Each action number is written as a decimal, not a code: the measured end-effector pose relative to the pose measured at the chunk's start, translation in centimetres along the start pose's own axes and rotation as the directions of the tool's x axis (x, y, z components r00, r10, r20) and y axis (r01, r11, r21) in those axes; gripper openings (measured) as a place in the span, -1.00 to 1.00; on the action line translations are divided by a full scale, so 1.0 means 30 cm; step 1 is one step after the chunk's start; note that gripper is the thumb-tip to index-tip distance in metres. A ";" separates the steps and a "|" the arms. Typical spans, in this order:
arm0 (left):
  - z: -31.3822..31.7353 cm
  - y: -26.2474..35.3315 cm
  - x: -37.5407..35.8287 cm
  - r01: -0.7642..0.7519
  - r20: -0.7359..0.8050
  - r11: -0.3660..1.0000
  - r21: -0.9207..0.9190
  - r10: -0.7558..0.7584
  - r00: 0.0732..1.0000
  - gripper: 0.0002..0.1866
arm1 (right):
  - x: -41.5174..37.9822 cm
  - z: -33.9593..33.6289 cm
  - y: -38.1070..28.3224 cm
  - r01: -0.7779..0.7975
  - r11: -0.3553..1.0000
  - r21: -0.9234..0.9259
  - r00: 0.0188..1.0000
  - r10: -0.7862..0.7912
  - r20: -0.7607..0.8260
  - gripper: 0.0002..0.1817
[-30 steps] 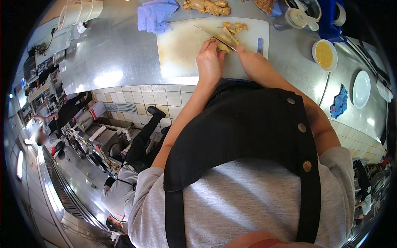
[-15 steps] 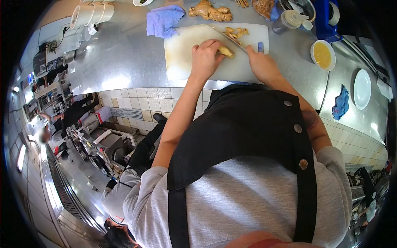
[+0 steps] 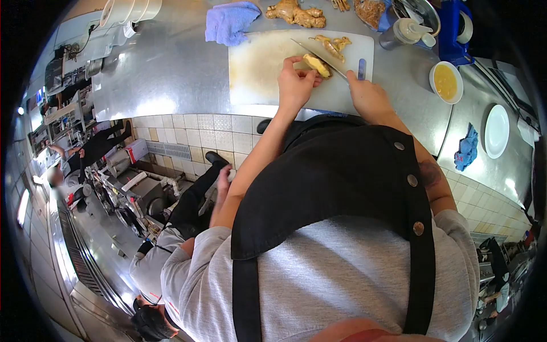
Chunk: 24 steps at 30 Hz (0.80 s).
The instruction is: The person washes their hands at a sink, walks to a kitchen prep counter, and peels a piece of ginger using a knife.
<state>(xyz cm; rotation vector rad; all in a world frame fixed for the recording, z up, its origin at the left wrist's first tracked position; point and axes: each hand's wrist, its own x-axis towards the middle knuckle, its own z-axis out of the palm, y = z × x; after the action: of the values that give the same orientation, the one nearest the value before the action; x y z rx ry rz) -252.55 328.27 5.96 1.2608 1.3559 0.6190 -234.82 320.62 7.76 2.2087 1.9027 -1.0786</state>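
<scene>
On the white cutting board (image 3: 256,71), my left hand (image 3: 296,84) pinches a peeled piece of ginger (image 3: 317,65) between thumb and fingers. My right hand (image 3: 369,98) is wrapped round the handle of a knife (image 3: 312,52). Its blade lies slantwise along the ginger's far side, with the tip pointing away to the left. Beyond the blade, brownish ginger scraps (image 3: 335,44) rest near the board's far edge. A large unpeeled ginger root (image 3: 296,13) sits on the steel counter behind the board.
A purple towel (image 3: 231,23) touches the board's far left corner. To the right stand a squeeze bottle (image 3: 400,34), a blue tape dispenser (image 3: 453,34), a bowl of yellow liquid (image 3: 446,82), a blue cloth (image 3: 467,148) and a white plate (image 3: 497,131). Co-workers (image 3: 151,319) are at the left.
My left hand has shifted right and turned, showing more of the ginger's pale yellow side. The knife has moved slightly right and nearer me. A co-worker's hand now shows beside my left arm.
</scene>
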 end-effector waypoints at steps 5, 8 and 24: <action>-0.008 0.061 -0.035 -0.327 -0.037 0.786 0.525 0.405 0.914 -0.57 | 0.000 -0.019 -0.044 0.023 1.000 0.001 0.999 -0.023 0.034 -0.79; -0.005 0.039 -0.017 -0.449 -0.002 0.720 0.529 0.530 0.848 -0.70 | -0.021 -0.047 -0.066 0.033 0.999 -0.012 0.999 -0.033 0.025 -0.76; 0.016 0.031 -0.015 -0.418 0.015 0.654 0.630 0.528 0.849 -0.71 | -0.201 -0.221 -0.125 -0.109 0.994 -0.019 0.956 0.110 0.273 -0.60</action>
<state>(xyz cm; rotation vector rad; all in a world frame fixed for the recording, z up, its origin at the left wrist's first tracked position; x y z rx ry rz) -251.89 327.99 6.85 2.1984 1.4232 0.6746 -235.05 319.35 17.38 2.0104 1.6480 -1.2824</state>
